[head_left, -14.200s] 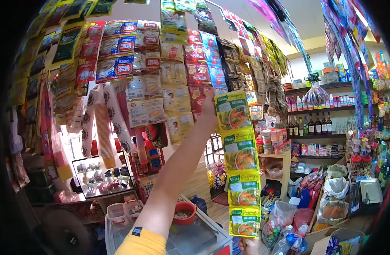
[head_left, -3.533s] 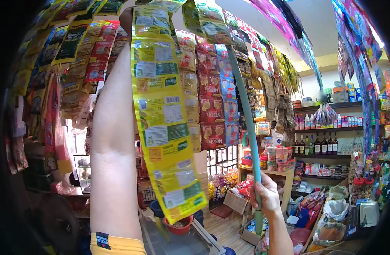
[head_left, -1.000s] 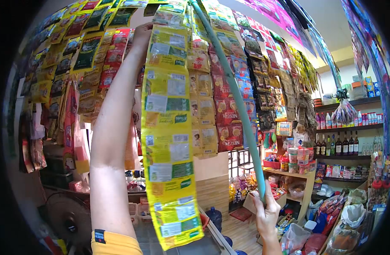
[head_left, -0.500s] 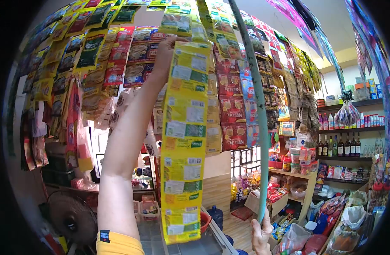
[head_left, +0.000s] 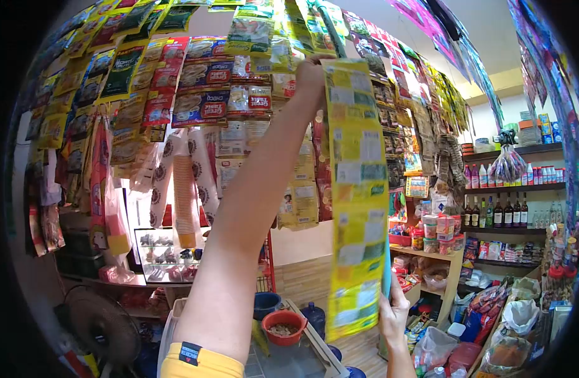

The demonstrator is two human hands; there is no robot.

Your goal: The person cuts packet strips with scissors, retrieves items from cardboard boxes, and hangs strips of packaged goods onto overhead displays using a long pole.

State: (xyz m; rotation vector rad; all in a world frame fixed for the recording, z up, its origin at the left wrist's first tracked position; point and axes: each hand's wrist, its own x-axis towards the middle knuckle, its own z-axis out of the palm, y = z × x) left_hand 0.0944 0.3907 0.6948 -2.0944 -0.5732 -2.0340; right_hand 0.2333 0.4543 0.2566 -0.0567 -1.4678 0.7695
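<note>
My left hand [head_left: 311, 79] is raised at the upper middle, fingers closed on the top edge of a long strip of yellow sachets [head_left: 357, 208]. The strip hangs down with its printed back towards me. To its right, my right hand [head_left: 393, 310] is wrapped round the lower part of a green pole [head_left: 386, 272]. Much of the pole is hidden behind the strip; its upper part [head_left: 330, 28] rises among hanging yellow-green sachets [head_left: 251, 31].
Sachet strips [head_left: 201, 94] hang across the upper view. Below are a glass-topped counter [head_left: 283, 359] with a red bowl [head_left: 283, 327], and a fan [head_left: 100, 327] at lower left. Shelves with bottles [head_left: 507, 213] stand at right, above bags and boxes [head_left: 503, 340].
My left hand and the yellow strip have moved right, across the front of the pole. The pole's top now leans left, and my right hand has risen slightly.
</note>
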